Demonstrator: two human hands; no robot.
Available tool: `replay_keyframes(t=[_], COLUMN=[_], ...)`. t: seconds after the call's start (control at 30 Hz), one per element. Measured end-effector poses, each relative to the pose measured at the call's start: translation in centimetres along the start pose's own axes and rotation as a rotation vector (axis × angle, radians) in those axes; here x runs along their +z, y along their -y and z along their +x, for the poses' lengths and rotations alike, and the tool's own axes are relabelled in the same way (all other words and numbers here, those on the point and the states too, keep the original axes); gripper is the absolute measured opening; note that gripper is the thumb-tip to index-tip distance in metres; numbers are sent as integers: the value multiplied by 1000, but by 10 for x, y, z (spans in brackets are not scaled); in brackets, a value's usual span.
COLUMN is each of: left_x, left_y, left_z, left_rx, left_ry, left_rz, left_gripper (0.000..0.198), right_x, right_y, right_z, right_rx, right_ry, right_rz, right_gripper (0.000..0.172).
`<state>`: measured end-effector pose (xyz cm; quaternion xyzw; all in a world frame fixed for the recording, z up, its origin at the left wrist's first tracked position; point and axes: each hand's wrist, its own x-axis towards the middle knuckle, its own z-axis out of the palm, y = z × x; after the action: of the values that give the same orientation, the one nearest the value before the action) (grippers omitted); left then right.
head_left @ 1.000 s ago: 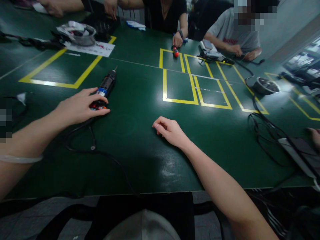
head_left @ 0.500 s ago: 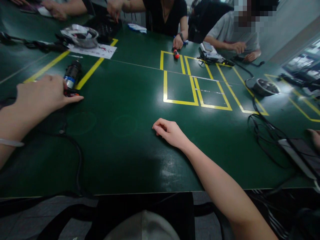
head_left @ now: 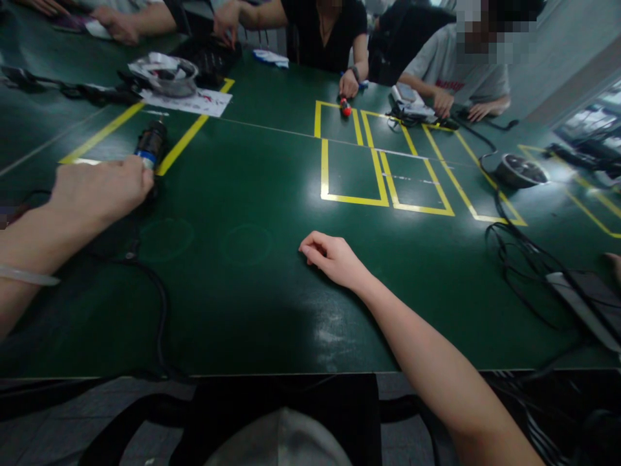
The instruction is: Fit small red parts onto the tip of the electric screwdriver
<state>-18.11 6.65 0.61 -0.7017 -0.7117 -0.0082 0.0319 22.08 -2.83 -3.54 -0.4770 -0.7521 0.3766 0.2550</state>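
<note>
Head view: grasping a black, blue-banded powered screwdriver [head_left: 151,139] in the left grip [head_left: 104,191], wrapped round its lower body, with the bit [head_left: 162,119] out beyond the grip. Already in hand, not let go of; cannot judge more done or left. Stretching the left arm [head_left: 43,239] forward, palm down. Resting the right grip [head_left: 332,257] on the surface [head_left: 252,310], loosely closed on nothing visible, well apart, short of yellow tape [head_left: 356,200].
</note>
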Motion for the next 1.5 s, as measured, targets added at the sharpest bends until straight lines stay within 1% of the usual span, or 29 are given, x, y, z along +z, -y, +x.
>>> replay_keyframes(t=[0.1, 0.17, 0.27, 0.33, 0.43, 0.57, 0.7, 0.8, 0.87, 0.97, 1.03, 1.07, 1.2, 1.3, 1.4, 1.5], left_x=[-3, -7, -13, -16, -16, -9, -9, -15, -18, -17, -12, -9, 1, 4, 6, 7], left_y=[-7, -15, -36, -55, -89, -140, -186, -206, -209, -204, -198, -195, -194, -198, -200, -198], left_z=[-8, -17, -37, -53, -76, -100, -113, -111, -106, -98, -95, -95, -97, -97, -96, -96], left_rx=[-45, -18, 45, 110, 189, 278, 427, 480, 480, 489, 540, 574, 689, 760, 794, 804], left_ry=[-14, 2, -23, -48, -65, -126, -141, -128, -138, -264, -341, -353, -312, -333, -356, -349], left_rz=[158, 188, 187, 197, 233, 175, 83, 22, -13, -121, -212, -250, -325, -297, -288, -349], left_gripper=[96, 90, 78, 68, 54, 47, 42, 37, 38, 39, 38, 39, 40, 39, 37, 34], right_x=[1, 1, 1, 2, 3, 3, 3, 2, 0, -2, -2, -1, 3, 4, 3, 5], right_y=[-2, -2, -1, -1, -2, -3, -2, -4, -5, -6, -4, -2, 6, 9, 9, 8], right_z=[0, 0, 0, 0, 0, -1, -1, -1, 0, 1, 1, 1, -1, -1, -1, -1], right_rx=[-6, -4, -5, -16, -21, -20, -40, -41, -39, -33, -28, -22, 30, 41, 50, 74], right_ry=[-5, -6, -14, -28, -52, -78, -107, -131, -149, -169, -170, -161, -69, -5, 46, 52], right_rz=[6, 18, 54, 89, 143, 208, 248, 266, 285, 317, 351, 377, 501, 560, 617, 707], right_gripper=[18, 17, 16, 16, 17, 18, 19, 19, 21, 21, 21, 21, 31, 36, 35, 37])
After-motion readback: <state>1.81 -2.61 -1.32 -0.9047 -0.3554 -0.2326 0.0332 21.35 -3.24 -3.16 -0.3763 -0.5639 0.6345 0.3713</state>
